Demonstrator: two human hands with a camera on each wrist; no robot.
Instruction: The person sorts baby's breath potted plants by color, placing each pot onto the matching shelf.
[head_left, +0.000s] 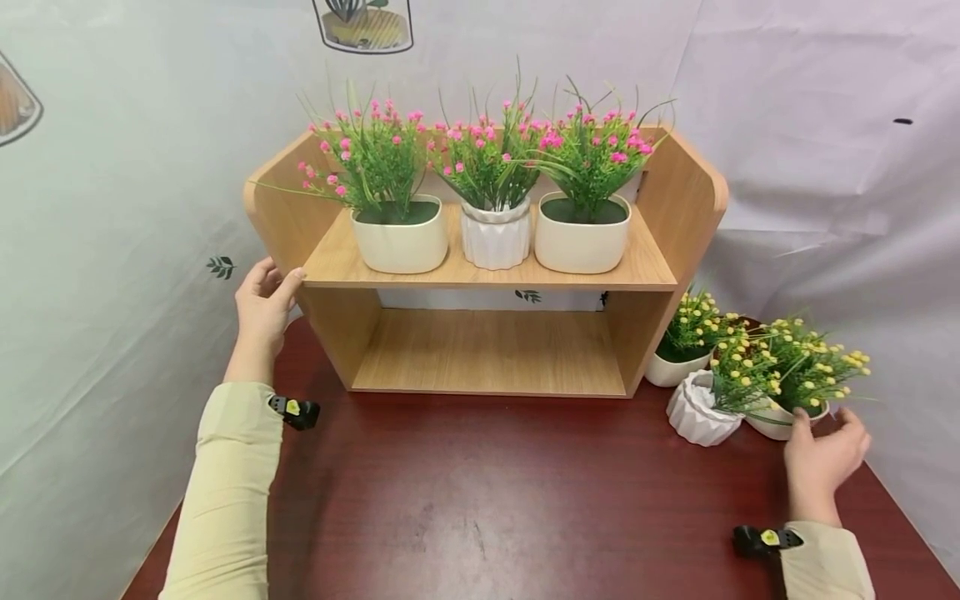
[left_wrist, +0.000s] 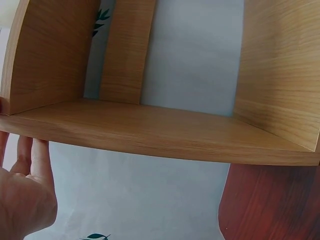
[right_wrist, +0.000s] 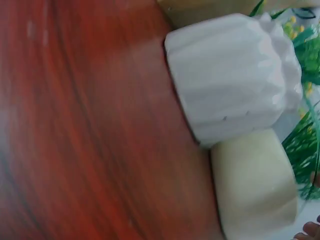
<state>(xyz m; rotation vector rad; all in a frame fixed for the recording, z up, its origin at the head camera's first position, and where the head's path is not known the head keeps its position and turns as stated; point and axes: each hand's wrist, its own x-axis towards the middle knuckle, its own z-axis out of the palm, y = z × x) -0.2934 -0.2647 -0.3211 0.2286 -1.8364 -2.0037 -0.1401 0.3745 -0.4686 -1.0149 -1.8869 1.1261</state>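
Observation:
My left hand [head_left: 264, 308] grips the left side panel of a wooden two-tier shelf [head_left: 487, 350]. The thumb lies near the front corner of its upper board, and the fingers [left_wrist: 42, 160] are on the panel's outer side. At the far right, my right hand [head_left: 827, 454] is at a cream oval pot [head_left: 772, 423] of yellow flowers, thumb by the rim and fingers spread loosely beside it. A white ribbed pot [right_wrist: 230, 75] with yellow flowers stands against that pot. Behind, another cream pot [head_left: 675, 371] of yellow flowers sits beside the shelf.
Along the upper board stand a cream pot [head_left: 401, 242], a white ribbed pot [head_left: 495, 237] and a second cream pot [head_left: 583, 242], all with pink flowers. A dark red table [head_left: 480, 500] carries the shelf. Pale hanging cloth [head_left: 120, 250] surrounds it at the back and sides.

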